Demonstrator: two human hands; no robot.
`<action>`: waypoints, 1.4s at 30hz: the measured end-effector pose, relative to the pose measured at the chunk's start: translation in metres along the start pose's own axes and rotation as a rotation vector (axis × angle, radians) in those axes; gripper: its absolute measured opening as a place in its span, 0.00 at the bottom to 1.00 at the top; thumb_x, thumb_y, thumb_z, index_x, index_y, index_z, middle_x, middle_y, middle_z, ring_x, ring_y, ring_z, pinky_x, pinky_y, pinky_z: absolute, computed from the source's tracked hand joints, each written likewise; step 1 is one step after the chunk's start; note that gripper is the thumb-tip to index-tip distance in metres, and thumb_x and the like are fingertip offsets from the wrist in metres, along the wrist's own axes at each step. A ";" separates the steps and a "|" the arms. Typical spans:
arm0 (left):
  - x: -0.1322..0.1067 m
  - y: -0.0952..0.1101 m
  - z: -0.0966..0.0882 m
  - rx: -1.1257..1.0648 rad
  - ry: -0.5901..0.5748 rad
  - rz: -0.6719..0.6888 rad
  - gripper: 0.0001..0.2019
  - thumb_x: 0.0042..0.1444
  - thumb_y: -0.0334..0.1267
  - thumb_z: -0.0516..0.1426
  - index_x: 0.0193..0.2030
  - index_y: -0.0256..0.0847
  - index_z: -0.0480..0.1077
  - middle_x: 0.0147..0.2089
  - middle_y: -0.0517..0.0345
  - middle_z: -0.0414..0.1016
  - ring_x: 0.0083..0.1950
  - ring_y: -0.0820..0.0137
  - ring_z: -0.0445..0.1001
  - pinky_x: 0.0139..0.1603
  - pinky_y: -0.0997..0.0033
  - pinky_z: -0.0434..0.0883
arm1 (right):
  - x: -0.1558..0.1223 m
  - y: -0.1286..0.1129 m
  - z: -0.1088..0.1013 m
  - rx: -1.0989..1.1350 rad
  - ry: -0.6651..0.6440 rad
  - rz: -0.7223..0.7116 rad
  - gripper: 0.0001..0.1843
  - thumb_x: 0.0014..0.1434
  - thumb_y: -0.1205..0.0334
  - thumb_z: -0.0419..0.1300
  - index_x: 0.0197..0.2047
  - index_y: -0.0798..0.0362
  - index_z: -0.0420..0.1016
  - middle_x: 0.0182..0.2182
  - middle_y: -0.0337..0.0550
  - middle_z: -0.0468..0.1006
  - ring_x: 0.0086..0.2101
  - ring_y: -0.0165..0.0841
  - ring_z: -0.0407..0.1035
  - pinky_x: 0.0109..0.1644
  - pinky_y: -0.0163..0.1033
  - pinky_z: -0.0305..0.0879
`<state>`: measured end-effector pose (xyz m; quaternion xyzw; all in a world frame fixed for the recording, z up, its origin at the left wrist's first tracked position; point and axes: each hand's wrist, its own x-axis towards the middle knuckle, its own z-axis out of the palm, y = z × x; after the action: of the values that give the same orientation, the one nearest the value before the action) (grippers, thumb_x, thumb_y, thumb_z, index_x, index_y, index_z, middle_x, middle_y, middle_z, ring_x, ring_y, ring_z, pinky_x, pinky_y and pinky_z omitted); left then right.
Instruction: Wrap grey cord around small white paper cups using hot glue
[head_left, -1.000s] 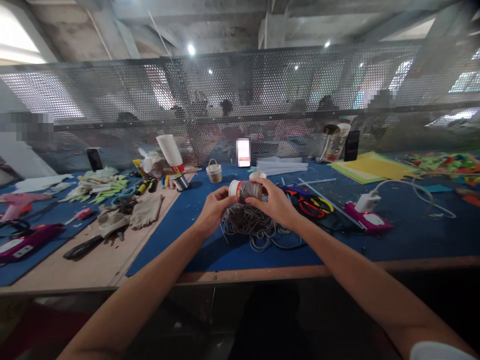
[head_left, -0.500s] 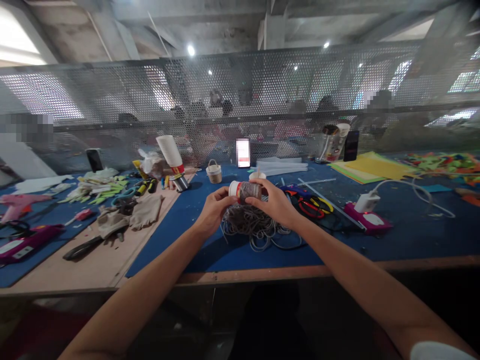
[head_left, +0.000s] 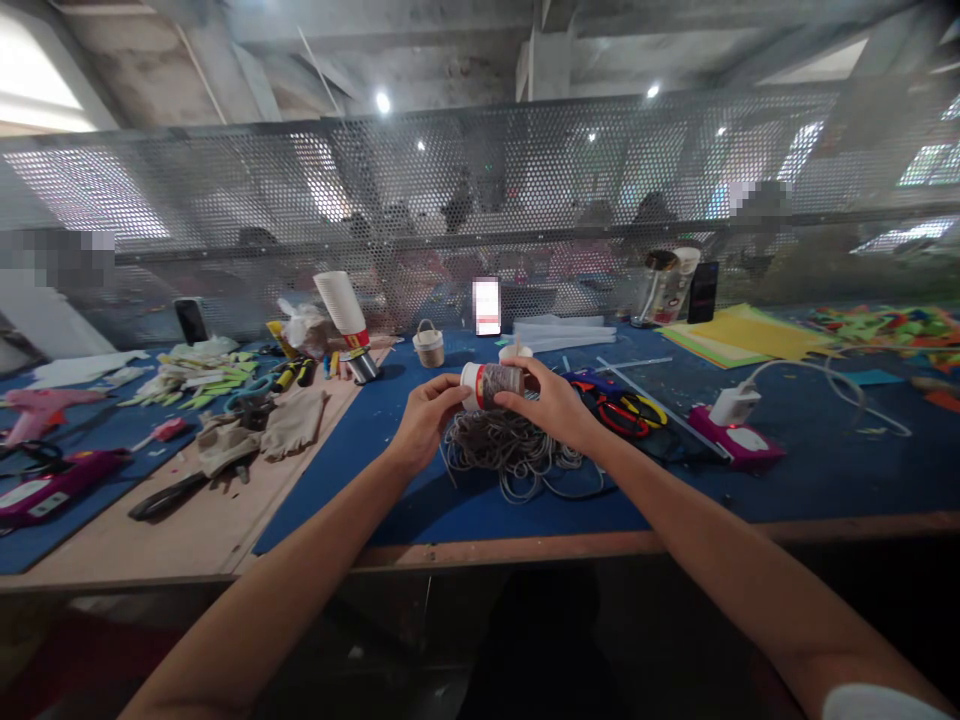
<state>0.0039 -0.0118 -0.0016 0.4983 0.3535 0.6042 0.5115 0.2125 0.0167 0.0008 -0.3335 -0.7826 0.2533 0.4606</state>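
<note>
Perforated grey metal screen point(head_left: 255, 190) runs along the far edge of our table point(head_left: 337, 490), which is largely covered in blue matting under a dim concrete ceiling. We hold a small white paper cup with a red band, partly covered in grey cord point(head_left: 488, 386), on its side above the middle of the table, nearer the front edge than the back. Our left hand point(head_left: 421, 425) pinches the bare white end between thumb and fingertips; our right hand point(head_left: 559, 405) closes its thumb and fingers around the cord-covered end. Just below and behind the cup, a loose, tangled heap of thin grey cord point(head_left: 510, 450) rests on the blue matting.

As far as we can judge, the covering is well advanced: cord spans the cup from the right-hand end up to the red band. That band and the white end show bare, and plenty of cord lies loose; we cannot tell whether the hidden underside is covered. Towards the far edge stands a small beige-and-white basket with an arched handle point(head_left: 429, 347), and right of the heap lie red- and yellow-handled tools point(head_left: 626, 412).

Compared with half a second ago, the change is slight. The cup's white end sits a touch lower and further right, with a little more of it and the red band showing. Both our hands keep their grip, and the heap looks unchanged.
</note>
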 end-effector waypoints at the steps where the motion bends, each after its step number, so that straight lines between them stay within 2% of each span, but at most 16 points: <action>1: 0.000 0.000 0.000 0.011 0.008 0.000 0.08 0.47 0.36 0.67 0.34 0.36 0.79 0.32 0.57 0.78 0.31 0.73 0.73 0.38 0.73 0.71 | 0.000 0.000 0.000 0.001 0.001 0.004 0.29 0.57 0.48 0.66 0.59 0.48 0.70 0.53 0.48 0.77 0.48 0.43 0.74 0.56 0.50 0.69; 13: 0.001 -0.004 -0.001 0.113 0.098 0.038 0.06 0.47 0.37 0.65 0.31 0.37 0.80 0.31 0.55 0.79 0.32 0.70 0.73 0.37 0.72 0.70 | 0.001 -0.001 0.000 -0.041 0.007 -0.006 0.28 0.57 0.50 0.66 0.59 0.48 0.71 0.55 0.49 0.77 0.51 0.45 0.73 0.57 0.51 0.68; 22: 0.003 -0.002 -0.003 0.014 0.030 -0.003 0.08 0.47 0.35 0.62 0.33 0.36 0.81 0.35 0.53 0.80 0.36 0.69 0.74 0.38 0.71 0.70 | 0.001 0.001 -0.002 -0.022 0.006 -0.026 0.28 0.57 0.50 0.66 0.59 0.48 0.70 0.55 0.49 0.76 0.51 0.44 0.73 0.57 0.49 0.69; 32: 0.001 -0.005 -0.002 0.054 0.009 0.009 0.11 0.45 0.35 0.68 0.37 0.37 0.81 0.36 0.55 0.81 0.33 0.72 0.74 0.39 0.72 0.70 | 0.003 0.003 -0.003 0.053 0.029 -0.008 0.28 0.57 0.48 0.65 0.59 0.47 0.70 0.56 0.47 0.76 0.51 0.43 0.74 0.58 0.51 0.69; 37: 0.002 -0.004 -0.004 -0.015 -0.002 0.024 0.09 0.47 0.35 0.62 0.35 0.36 0.81 0.35 0.54 0.81 0.36 0.69 0.75 0.41 0.70 0.71 | 0.003 0.003 -0.004 0.063 0.015 0.013 0.29 0.57 0.49 0.66 0.59 0.47 0.70 0.55 0.48 0.76 0.50 0.44 0.74 0.57 0.50 0.70; 39: 0.002 -0.002 -0.004 -0.045 -0.022 0.007 0.10 0.48 0.36 0.61 0.36 0.36 0.81 0.36 0.52 0.81 0.38 0.66 0.76 0.43 0.69 0.71 | 0.003 0.002 -0.004 0.069 0.002 0.000 0.28 0.58 0.49 0.66 0.60 0.47 0.69 0.56 0.48 0.76 0.51 0.44 0.74 0.58 0.50 0.70; 42: 0.003 0.000 -0.002 -0.110 -0.039 -0.043 0.13 0.52 0.44 0.60 0.36 0.35 0.80 0.37 0.51 0.81 0.39 0.65 0.77 0.44 0.68 0.72 | 0.002 0.000 -0.004 0.070 -0.022 -0.031 0.28 0.58 0.51 0.66 0.60 0.46 0.69 0.58 0.47 0.74 0.53 0.43 0.73 0.60 0.50 0.68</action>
<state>0.0014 -0.0090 -0.0012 0.4732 0.3205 0.6018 0.5578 0.2152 0.0183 0.0032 -0.3023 -0.7831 0.2772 0.4674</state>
